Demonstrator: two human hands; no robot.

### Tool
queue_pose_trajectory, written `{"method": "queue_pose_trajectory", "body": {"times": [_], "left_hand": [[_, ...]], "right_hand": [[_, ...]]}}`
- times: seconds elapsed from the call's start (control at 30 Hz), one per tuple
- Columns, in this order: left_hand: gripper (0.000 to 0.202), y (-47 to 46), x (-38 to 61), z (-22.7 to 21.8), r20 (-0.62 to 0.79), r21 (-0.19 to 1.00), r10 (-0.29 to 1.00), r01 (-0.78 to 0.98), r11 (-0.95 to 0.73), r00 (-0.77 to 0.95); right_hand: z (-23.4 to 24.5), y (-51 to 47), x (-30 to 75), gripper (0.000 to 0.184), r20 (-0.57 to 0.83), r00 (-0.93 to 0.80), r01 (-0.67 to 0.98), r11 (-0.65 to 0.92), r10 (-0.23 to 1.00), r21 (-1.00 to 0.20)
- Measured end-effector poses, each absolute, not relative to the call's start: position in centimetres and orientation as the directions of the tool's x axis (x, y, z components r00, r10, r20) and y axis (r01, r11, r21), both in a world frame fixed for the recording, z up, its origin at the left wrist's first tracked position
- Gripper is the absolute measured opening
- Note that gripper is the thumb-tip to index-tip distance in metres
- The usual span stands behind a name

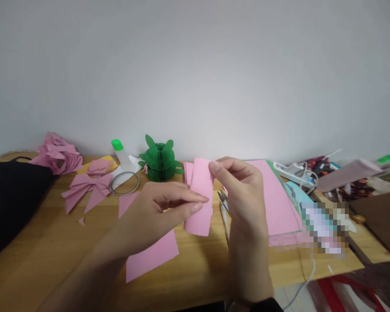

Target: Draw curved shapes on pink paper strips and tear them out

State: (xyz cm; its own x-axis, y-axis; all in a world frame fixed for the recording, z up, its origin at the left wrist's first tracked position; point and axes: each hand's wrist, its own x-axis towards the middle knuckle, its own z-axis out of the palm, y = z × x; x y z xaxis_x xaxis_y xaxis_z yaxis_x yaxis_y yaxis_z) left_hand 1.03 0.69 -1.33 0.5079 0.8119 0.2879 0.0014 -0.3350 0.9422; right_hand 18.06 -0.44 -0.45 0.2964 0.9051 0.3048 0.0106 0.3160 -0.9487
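Both my hands hold a folded strip of pink paper (pixel 199 197) upright above the wooden table (pixel 52 251). My left hand (pixel 159 212) pinches its left edge at mid height between thumb and fingers. My right hand (pixel 243 190) pinches its top right corner. Under my left hand lies a larger pink sheet (pixel 151 255). A pair of small scissors (pixel 223 200) lies just left of my right wrist, partly hidden.
A pink paper bow (pixel 87 188), a tape ring (pixel 125 183), a glue bottle with a green cap (pixel 121 154) and a green paper ornament (pixel 159 162) sit at the back. Pink sheets (pixel 276 199), a power strip (pixel 294 172) and cables lie right. A black bag (pixel 9 195) sits left.
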Motion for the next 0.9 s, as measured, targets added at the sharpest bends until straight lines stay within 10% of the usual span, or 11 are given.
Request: {"method": "queue_pose_trajectory", "body": {"times": [0.9], "left_hand": [[0.054, 0.07, 1.38, -1.95, 0.203, 0.977, 0.903, -0.143, -0.160, 0.379]], "right_hand": [[-0.85, -0.58, 17.90, 0.015, 0.322, 0.298, 0.013, 0.333, 0.899, -0.943]]}}
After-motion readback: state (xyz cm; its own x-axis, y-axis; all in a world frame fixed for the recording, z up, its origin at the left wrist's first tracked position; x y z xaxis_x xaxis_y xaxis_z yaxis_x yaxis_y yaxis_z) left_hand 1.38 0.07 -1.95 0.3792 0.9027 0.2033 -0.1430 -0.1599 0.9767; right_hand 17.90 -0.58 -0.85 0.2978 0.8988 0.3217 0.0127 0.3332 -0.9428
